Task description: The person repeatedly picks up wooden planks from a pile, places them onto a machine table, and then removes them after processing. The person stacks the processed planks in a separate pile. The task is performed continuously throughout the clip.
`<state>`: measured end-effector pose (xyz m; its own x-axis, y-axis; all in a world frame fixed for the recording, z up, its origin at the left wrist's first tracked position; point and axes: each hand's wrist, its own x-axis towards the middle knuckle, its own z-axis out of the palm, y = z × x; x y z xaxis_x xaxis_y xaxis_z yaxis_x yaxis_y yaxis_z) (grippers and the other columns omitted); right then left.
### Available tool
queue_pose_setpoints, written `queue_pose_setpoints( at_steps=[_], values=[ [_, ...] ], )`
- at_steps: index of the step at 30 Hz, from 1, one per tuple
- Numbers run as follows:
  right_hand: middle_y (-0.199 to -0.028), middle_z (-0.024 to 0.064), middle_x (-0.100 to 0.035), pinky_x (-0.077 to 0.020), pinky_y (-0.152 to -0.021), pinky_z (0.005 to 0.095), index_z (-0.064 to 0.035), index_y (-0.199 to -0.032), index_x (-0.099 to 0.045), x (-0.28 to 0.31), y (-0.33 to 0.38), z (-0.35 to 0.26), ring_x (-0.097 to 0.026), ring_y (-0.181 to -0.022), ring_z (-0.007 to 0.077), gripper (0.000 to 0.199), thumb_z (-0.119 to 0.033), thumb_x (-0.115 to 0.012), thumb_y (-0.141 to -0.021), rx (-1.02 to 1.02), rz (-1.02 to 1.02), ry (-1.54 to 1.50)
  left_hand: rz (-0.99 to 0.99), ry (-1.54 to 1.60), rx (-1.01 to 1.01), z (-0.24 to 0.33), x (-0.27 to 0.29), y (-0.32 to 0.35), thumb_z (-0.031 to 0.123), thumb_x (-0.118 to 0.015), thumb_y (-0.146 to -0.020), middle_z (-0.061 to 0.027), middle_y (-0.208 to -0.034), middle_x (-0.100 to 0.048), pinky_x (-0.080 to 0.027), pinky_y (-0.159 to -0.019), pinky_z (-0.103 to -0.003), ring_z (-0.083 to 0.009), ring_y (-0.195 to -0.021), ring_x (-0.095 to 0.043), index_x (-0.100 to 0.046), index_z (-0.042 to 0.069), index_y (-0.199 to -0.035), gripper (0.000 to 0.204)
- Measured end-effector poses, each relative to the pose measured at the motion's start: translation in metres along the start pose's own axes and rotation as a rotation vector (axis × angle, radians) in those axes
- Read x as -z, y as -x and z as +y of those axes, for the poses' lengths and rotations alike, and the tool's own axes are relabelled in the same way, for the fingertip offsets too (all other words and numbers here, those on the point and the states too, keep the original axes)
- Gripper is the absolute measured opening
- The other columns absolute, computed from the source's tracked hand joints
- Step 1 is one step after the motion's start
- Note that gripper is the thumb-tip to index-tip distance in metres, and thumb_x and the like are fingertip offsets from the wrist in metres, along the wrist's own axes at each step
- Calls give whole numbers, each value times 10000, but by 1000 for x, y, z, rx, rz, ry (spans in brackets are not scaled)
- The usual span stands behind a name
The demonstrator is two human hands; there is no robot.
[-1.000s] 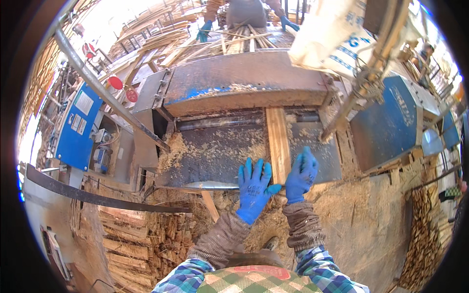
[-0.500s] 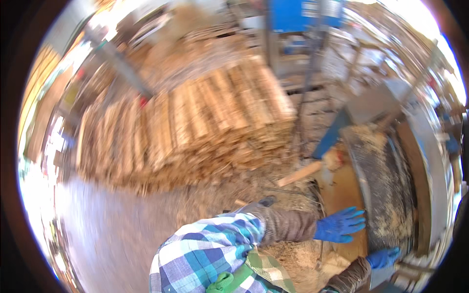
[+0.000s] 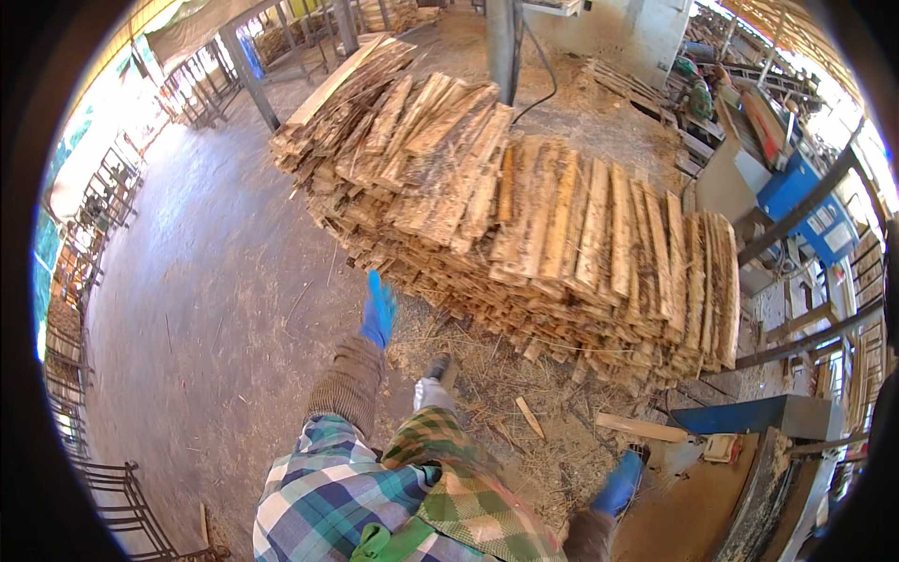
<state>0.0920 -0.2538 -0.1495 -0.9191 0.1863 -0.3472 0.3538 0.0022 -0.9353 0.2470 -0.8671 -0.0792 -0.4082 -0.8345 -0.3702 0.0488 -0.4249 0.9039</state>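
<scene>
My left hand [image 3: 377,311], in a blue glove, reaches out over the concrete floor beside the large stack of rough wooden slats [image 3: 552,225]. Its fingers are stretched out and hold nothing. At the lower right, my right hand [image 3: 621,480], also gloved in blue, is beside the brownish machine table [image 3: 691,501]. Motion smears this hand, and its fingers cannot be made out. A short piece of board [image 3: 641,428] juts out near it at the table's far end.
Sawdust and splinters litter the floor [image 3: 487,403] around my foot, with a loose wood piece [image 3: 529,418] among them. A post [image 3: 500,51] rises behind the stack. A blue machine box [image 3: 807,208] stands at right, metal racks [image 3: 112,501] at lower left.
My view has swung left, away from the machine bed. My left hand has moved off the machine to beside the slat stack. My right hand now shows at the table's near left side.
</scene>
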Motion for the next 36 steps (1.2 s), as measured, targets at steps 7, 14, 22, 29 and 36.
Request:
queue_pose_setpoints(
  at_steps=[7, 14, 22, 29, 36],
  values=[
    [-1546, 139, -448, -409, -1131, 441, -50, -1573, -322, -468, 70, -108, -487, -1377, 309, 718, -412, -600, -1019, -145, -667, -122, -213, 218, 118, 108, -17, -134, 904, -498, -793, -221, -1686, -67, -242, -1206, -560, -435, -1535, -156, -62, 182, -1651, 1204],
    [-1653, 157, -284, -280, -1193, 431, -25, -1569, -355, -627, 61, -156, -299, -1495, 330, 997, -677, -660, -879, -224, -567, -32, -162, 160, 413, 152, -57, -163, 816, -566, -839, -229, -1669, -117, -364, -1133, -564, -390, -1479, -311, -64, 147, -1646, 1163],
    [-958, 39, -678, -510, -760, 332, -57, -1248, -643, -622, 41, -185, -638, -857, 161, 587, -565, -650, -954, -231, -722, 114, -131, 201, 151, 150, -98, -165, 433, -660, -983, -157, -1654, -252, -225, -1263, -473, -325, -1520, -265, -197, 64, -1614, 866],
    [-1599, 227, -328, -254, -1209, 422, -4, -1603, -204, -645, 12, -163, -292, -1495, 307, 1028, -674, -593, -926, -223, -847, 15, 9, 270, 227, 133, -133, -150, 345, -726, -962, -124, -1381, -540, -534, -997, -370, -230, -1228, -561, -412, 26, -1459, 669],
    [-1694, 165, -118, -66, -1257, 561, -103, -1633, -135, -604, -105, -223, -132, -1554, 360, 1086, -825, -447, -884, -62, -1245, 221, -610, -653, 421, 77, -184, -137, 313, -643, -990, -96, -1373, -506, -524, -1013, -377, -180, -1101, -610, -512, 79, -1395, 486]
  ],
)
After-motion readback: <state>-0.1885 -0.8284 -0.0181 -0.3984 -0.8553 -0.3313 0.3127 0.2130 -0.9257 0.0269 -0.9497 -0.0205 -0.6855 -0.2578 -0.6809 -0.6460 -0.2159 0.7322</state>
